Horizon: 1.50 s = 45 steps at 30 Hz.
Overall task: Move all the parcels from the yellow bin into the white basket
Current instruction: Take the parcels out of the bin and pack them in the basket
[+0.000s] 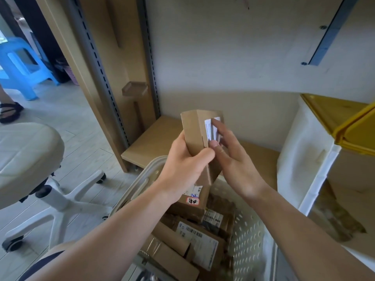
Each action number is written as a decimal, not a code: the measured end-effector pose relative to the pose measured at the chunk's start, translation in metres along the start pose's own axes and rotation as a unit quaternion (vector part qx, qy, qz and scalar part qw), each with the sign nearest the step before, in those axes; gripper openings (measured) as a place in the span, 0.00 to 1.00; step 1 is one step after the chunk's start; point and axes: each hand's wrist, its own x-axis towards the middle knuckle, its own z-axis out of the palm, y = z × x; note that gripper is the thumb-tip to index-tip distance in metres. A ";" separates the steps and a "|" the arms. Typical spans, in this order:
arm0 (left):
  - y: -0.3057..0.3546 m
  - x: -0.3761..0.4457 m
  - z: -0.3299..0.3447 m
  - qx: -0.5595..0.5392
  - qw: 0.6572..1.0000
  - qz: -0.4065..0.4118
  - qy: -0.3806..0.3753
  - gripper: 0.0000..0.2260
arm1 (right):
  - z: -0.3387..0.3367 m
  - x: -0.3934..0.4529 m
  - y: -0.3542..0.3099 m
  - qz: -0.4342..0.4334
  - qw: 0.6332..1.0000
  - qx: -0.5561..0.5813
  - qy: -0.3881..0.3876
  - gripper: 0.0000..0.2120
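Note:
A long brown cardboard parcel (197, 134) with a white label stands on end above the white basket (249, 240). My left hand (182, 165) grips its middle from the left. My right hand (233, 157) holds its right side, thumb on the label edge. The perforated white basket sits below my forearms and holds several brown cardboard parcels (194, 238), some with printed labels. The yellow bin (345, 126) is at the right edge; its inside is hidden from here.
A white storage unit (300, 159) stands under the yellow bin at the right. A low wooden shelf (154, 138) runs behind the basket against a pale wall. A cream swivel chair (26, 159) stands left, a blue plastic stool (22, 65) farther back.

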 end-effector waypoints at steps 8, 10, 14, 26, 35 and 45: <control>0.009 0.008 -0.024 -0.057 0.994 0.019 0.094 0.12 | -0.039 0.019 0.003 0.144 0.981 0.016 0.131 0.30; 0.013 0.010 -0.030 -0.044 0.992 0.024 0.118 0.09 | -0.042 0.018 0.004 0.143 0.979 0.062 0.131 0.24; 0.013 0.016 -0.042 -0.011 0.981 -0.003 0.195 0.11 | -0.048 0.012 -0.002 0.082 0.980 0.064 0.172 0.18; 0.009 0.024 -0.049 -0.100 0.971 -0.076 0.203 0.16 | -0.044 0.000 -0.017 0.016 0.950 0.260 0.172 0.17; 0.003 0.018 -0.044 -0.049 0.988 -0.086 0.120 0.16 | -0.035 -0.008 -0.017 0.038 0.940 0.307 0.144 0.12; 0.010 0.018 -0.045 -0.154 0.980 -0.071 0.107 0.11 | -0.035 -0.017 -0.017 0.004 0.993 0.071 -0.090 0.42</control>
